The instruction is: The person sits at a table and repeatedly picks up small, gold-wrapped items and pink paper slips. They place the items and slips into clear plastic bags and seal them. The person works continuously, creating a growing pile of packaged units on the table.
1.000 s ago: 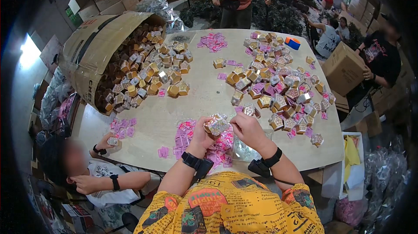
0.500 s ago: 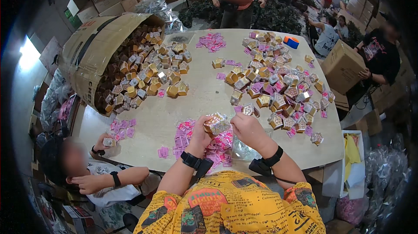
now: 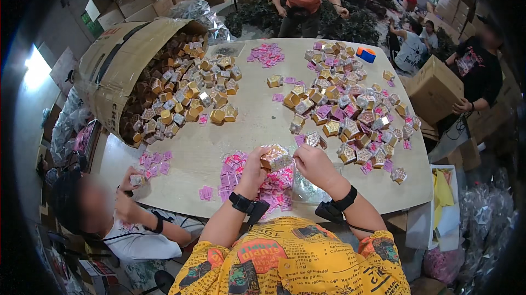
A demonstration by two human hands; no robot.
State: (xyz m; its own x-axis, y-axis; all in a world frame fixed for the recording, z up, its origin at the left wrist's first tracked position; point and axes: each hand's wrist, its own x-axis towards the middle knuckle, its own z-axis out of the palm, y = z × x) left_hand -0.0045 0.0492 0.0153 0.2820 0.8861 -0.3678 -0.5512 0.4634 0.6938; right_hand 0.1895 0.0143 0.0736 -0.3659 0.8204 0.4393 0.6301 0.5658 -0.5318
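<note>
My left hand (image 3: 253, 170) is closed around a gold pentagon-shaped box (image 3: 277, 158) with a shiny clear wrapping, held up just above the near part of the table. At the box's right edge, my right hand (image 3: 315, 168) is pinched; what sits between its fingertips is too small to make out. Small pink packets (image 3: 278, 184) lie under and beside my left hand. A clear plastic bag or tray (image 3: 313, 188) rests below my right hand, partly covered by the wrist. Close beyond my right hand is another gold-and-silver pentagon box (image 3: 313, 139).
A large tipped carton (image 3: 101, 75) spills several gold boxes across the table's left side. More boxes mixed with pink packets are heaped (image 3: 350, 114) on the right, near an orange-blue tape roll (image 3: 366, 54). A co-worker's hands (image 3: 130, 191) work at left; another person carries a carton (image 3: 434, 89).
The box in my left hand has turned slightly, and my right hand stays close by its edge. The left co-worker's hands have come together; the person across the table has leaned and spread their arms.
</note>
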